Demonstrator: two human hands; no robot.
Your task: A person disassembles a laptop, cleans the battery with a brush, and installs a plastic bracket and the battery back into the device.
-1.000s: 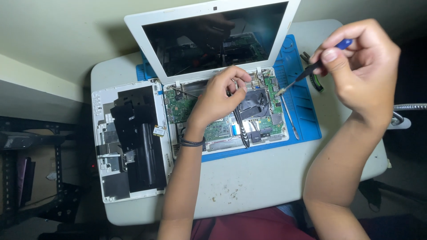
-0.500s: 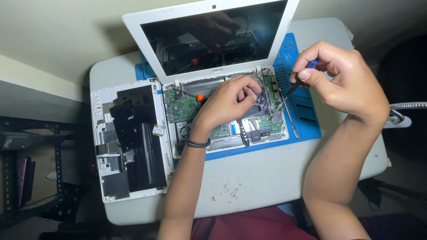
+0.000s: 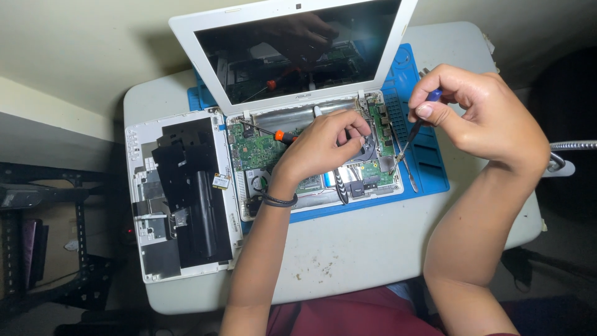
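A white laptop (image 3: 205,37) stands open on a blue work mat (image 3: 429,155), its base uncovered so the green circuit board (image 3: 255,149) shows. My left hand (image 3: 323,146) rests on the middle of the board, fingers curled over a dark part; whether it grips anything is hidden. My right hand (image 3: 479,118) holds a blue-handled screwdriver (image 3: 413,130), its tip pointing down at the board's right edge. A tool with an orange collar (image 3: 280,135) lies on the board just left of my left hand.
The removed white bottom cover (image 3: 180,199), black on its inner side, lies left of the laptop on the small grey table (image 3: 348,249). A metal tweezer (image 3: 410,177) lies on the mat's right part. A flexible lamp arm (image 3: 572,146) reaches in from the right.
My right hand has moved down and left, bringing the screwdriver from above the mat to the right edge of the board. My left hand has stayed on the board.
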